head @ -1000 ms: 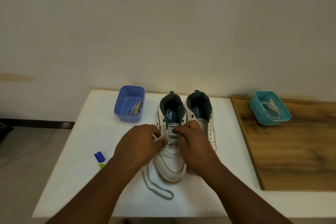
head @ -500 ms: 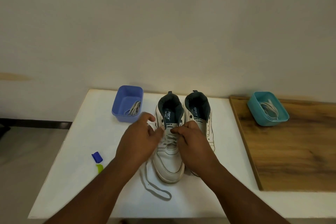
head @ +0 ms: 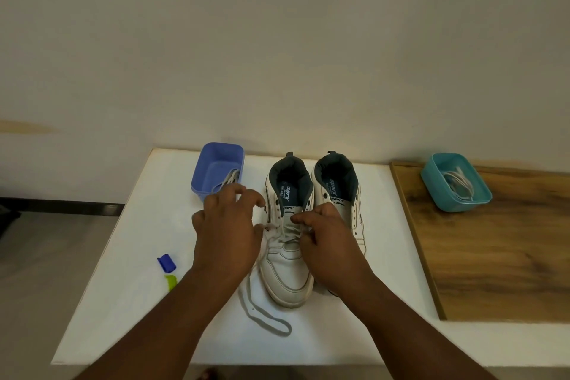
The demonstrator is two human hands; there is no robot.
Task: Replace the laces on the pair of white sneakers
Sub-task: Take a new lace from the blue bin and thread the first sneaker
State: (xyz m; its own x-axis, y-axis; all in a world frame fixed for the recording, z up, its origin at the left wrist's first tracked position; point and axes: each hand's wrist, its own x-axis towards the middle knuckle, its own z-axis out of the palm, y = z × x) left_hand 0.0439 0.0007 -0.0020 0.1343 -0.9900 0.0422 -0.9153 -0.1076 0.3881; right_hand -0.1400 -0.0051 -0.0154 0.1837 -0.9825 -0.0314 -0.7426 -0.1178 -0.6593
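Observation:
Two white sneakers stand side by side on the white table (head: 138,256), toes toward me. The left sneaker (head: 287,271) is partly laced with a grey-white lace (head: 262,315), whose loose end trails in a loop on the table in front of the toe. My left hand (head: 228,231) is at the shoe's left eyelets and pinches the lace under its thumb, the other fingers lifted and curled. My right hand (head: 330,241) lies over the right eyelet row, with forefinger and thumb pinching the lace crossings. The right sneaker (head: 339,185) shows bare eyelets, its front hidden by my right hand.
A blue tub (head: 216,166) with laces in it stands behind my left hand. A teal tub (head: 455,182) holding white laces sits on the wooden board (head: 493,256) at the right. A small blue and green object (head: 168,270) lies near the table's left edge.
My left hand has moved up and away toward the blue tub, fingers spreading, drawing the lace out to the left. My right hand stays on the lacing, shifted slightly up the shoe.

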